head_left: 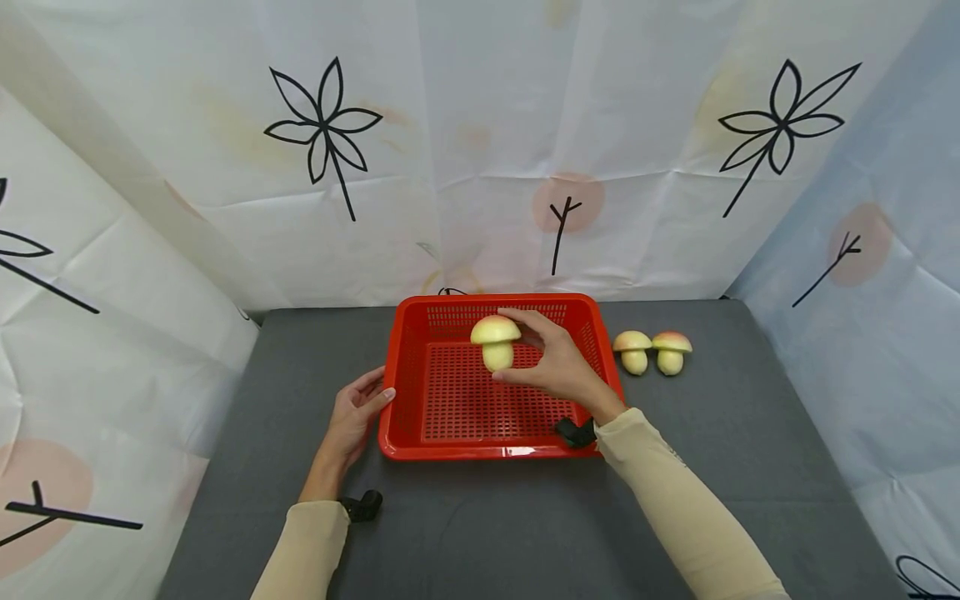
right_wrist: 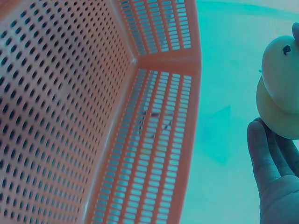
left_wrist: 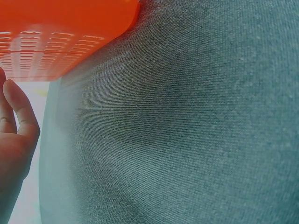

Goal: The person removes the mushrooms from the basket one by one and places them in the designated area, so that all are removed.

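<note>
My right hand [head_left: 551, 354] holds a mushroom [head_left: 497, 342] between thumb and fingers above the red basket [head_left: 401, 417]. It has a yellow cap with a pinkish top and a pale stem. In the right wrist view the mushroom [right_wrist: 280, 84] sits at the right edge, above the fingertips. My left hand [head_left: 358, 412] is at the basket's left rim, thumb against it. The left wrist view shows extended fingers of this hand [left_wrist: 16, 140] beside the basket's slotted wall [left_wrist: 60, 42]; their exact contact is partly out of frame.
Two similar mushrooms, a left one [head_left: 633, 350] and a right one [head_left: 671, 350], stand side by side right of the basket. A grey cloth-covered table [head_left: 487, 533] lies beneath. White printed curtains [head_left: 480, 150] close off the back and both sides.
</note>
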The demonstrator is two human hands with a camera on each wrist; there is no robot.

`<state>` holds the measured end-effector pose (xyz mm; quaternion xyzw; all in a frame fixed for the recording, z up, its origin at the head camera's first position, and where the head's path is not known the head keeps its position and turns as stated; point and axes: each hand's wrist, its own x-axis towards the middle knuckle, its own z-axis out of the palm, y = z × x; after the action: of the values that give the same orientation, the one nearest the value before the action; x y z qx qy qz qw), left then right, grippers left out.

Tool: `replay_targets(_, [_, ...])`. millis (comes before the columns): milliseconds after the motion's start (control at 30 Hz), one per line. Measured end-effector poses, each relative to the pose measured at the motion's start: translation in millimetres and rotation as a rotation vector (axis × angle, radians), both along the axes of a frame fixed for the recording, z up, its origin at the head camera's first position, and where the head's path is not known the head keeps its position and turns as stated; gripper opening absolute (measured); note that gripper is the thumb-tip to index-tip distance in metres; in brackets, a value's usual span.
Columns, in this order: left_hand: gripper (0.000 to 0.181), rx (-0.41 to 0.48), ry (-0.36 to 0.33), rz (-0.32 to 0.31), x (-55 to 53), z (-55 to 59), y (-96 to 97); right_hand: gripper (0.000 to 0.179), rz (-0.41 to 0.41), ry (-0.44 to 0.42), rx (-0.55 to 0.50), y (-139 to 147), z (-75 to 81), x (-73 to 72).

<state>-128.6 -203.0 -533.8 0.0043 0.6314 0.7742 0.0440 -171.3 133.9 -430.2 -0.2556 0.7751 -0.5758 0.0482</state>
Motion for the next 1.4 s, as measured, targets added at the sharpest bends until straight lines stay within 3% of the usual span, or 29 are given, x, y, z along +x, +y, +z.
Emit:
replay_targets(433, [0.055,-0.006,-0.036,0.008,0.1,5.6,1.8,0.085,-0.063,0.002,0.033,42,-0.8,6.2])
replay_targets(1400, [0.054,-0.01,-0.027,0.003,-1.1,1.3,0.2,0.083,-0.213,0.034,0.054,111,8.0,23.8])
